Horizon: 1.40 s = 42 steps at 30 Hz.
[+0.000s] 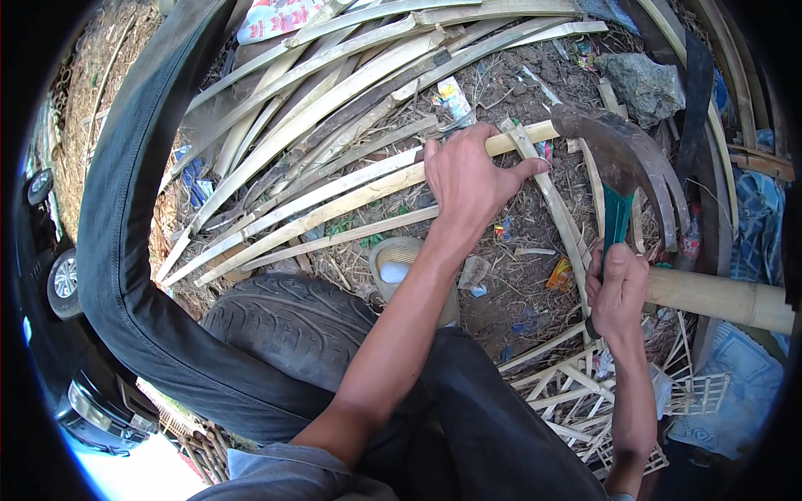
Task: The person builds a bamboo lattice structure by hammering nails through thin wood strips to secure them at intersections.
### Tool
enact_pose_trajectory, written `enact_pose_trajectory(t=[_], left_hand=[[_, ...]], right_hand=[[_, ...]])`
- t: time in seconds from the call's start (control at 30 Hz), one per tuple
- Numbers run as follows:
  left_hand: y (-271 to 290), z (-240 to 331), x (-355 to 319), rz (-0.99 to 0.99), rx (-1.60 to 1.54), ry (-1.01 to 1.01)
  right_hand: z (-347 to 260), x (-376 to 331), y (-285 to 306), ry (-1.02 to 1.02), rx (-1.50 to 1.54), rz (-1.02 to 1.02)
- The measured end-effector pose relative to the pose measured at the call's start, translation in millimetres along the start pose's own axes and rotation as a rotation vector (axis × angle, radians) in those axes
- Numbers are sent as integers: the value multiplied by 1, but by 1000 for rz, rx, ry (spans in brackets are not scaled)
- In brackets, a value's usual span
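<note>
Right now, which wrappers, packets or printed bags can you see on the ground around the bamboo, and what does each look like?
Printed bag: top edge, behind the bamboo strips; crumpled, white with red.
Wrapper: on the dirt above the left hand; narrow, white and blue.
Orange packet: left of the right hand; small, crumpled.
Small wrapper: below the left hand; blue and red.

Prob. outdoor bamboo workshop: split bamboo strips (pixel 334 179), dirt ground (pixel 510 275) w/ litter, old tyre (pixel 284 326).

Bamboo strips (pixel 334 196): pale, matt, fibrous. Sickle blade (pixel 622 146): dull, rusty metal; handle (pixel 616 219) teal, smooth. Tyre (pixel 288 321): matt treaded rubber.
</note>
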State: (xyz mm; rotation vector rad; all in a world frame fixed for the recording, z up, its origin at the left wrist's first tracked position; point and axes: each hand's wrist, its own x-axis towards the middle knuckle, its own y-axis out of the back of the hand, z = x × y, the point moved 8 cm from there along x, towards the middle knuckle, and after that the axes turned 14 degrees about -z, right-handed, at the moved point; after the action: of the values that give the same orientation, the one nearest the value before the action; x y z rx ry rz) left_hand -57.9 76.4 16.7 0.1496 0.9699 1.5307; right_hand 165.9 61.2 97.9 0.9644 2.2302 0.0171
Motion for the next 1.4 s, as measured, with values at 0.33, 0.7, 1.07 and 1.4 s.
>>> enact_pose_trajectory(t=[0.33,0.7,1.07,1.4], left_hand=[[1,1,1,35,-46,-35],[0,-5,-2,30,-57,-42],[-6,1,3,-114,-110,28],[-4,-5,6,-3,-70,-24]], right_hand=[[15,12,-60,-150,-130,262],[31,1,-68,-90,63,414],[12,-10,-75,-1,127,531],[31,12,-72,-176,-211,316]])
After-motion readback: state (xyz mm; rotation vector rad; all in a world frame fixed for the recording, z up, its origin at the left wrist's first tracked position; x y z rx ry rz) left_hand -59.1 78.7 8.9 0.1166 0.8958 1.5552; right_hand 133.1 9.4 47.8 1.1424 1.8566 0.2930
